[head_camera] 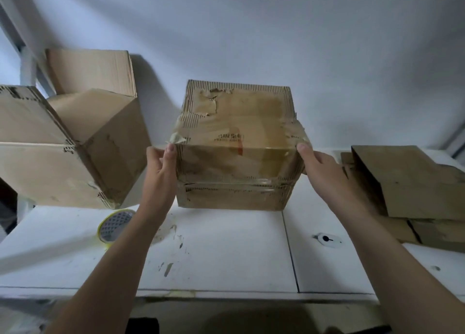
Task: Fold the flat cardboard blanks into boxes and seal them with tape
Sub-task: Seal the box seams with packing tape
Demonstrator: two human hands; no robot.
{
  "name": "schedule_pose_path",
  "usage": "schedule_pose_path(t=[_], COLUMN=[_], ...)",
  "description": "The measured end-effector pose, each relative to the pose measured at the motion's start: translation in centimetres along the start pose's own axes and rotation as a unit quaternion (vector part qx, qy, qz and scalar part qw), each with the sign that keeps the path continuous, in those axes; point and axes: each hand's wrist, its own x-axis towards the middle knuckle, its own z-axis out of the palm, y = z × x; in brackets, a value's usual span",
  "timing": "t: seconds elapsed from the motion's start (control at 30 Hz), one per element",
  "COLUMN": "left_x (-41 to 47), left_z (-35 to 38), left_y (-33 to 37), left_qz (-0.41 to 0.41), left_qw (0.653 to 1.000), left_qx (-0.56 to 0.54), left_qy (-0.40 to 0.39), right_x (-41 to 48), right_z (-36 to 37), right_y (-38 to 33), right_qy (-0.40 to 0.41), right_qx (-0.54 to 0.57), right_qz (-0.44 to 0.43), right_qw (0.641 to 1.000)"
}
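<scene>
**Two hands grip a taped cardboard box (236, 142) at a white table (226, 253)**

Nearest, a tape roll (114, 224) lies just beside the left forearm. Beyond it, the left hand (161, 165) and right hand (319, 165) clasp opposite ends of the box, thumbs on its top near edge. Its long side runs left to right squarely between them, neither hand nearer. Flat blanks (415, 182) lie farther back on the right-hand side, open boxes (75, 142) on the left.
</scene>
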Motion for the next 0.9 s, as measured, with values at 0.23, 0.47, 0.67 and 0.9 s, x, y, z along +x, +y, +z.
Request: schedule_pose_path(t=[0.23,0.47,0.67,0.9], left_x=[1.0,0.0,0.0,1.2], left_z=[-1.3,-1.5,-1.2,-1.9], left_y=[-0.3,-2.4,-4.1,-5.7], left_qz=[-0.033,0.085,0.1,0.052], left_qw=[0.998,0.966,0.918,0.921], left_qx=[-0.033,0.242,0.376,0.374], left_qy=[0.048,-0.001,-0.082,-0.097], right_x=[1.6,2.1,1.1,2.1], right_z=[0.8,2.5,4.4,7.4], right_y=[1.8,3.4,4.8,4.7], right_qy=[-0.02,0.022,0.031,-0.034], right_qx=[0.09,0.032,-0.237,-0.201], right_qz=[-0.017,-0.063,-0.199,-0.211], right_qw=[0.996,0.997,0.95,0.956])
